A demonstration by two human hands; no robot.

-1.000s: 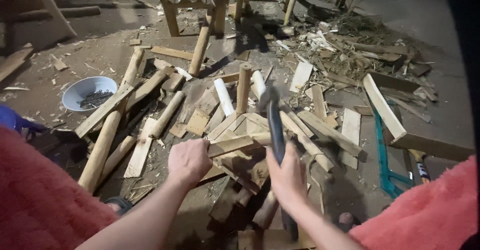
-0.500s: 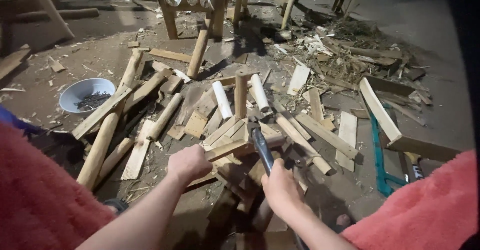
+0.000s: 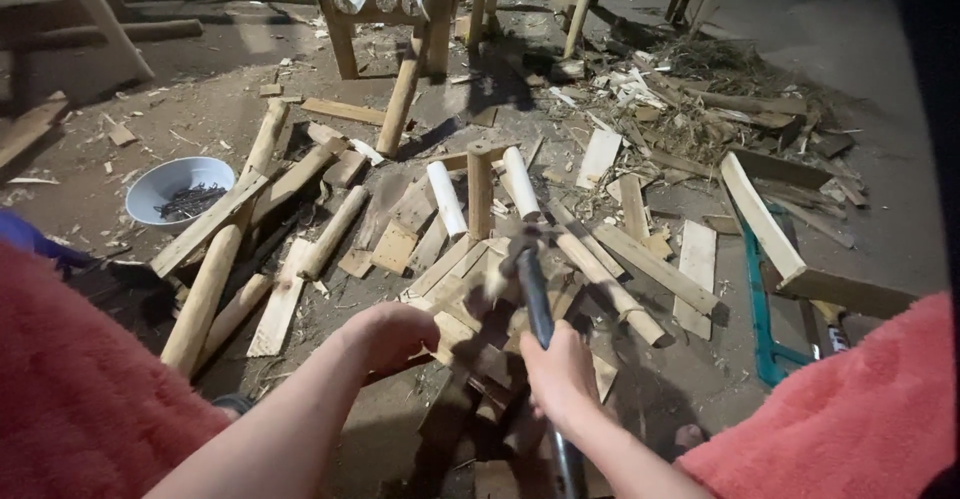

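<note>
Head view: your right hand is clenched around the hammer, whose head rests on the wooden frame on the floor; your left hand grips the frame's edge.

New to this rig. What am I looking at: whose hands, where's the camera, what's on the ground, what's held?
There is no machine here: a person works with two bare hands, and one camera on their head looks down at them. The red shapes at the lower corners are their sleeves. The right hand grips the dark handle of a hammer, whose blurred head is down at a small wooden frame of nailed slats. The left hand rests against that frame. On the dirt floor lie split boards, round poles and shavings, a white bowl of dark nails at left, and a teal saw at right.
</note>
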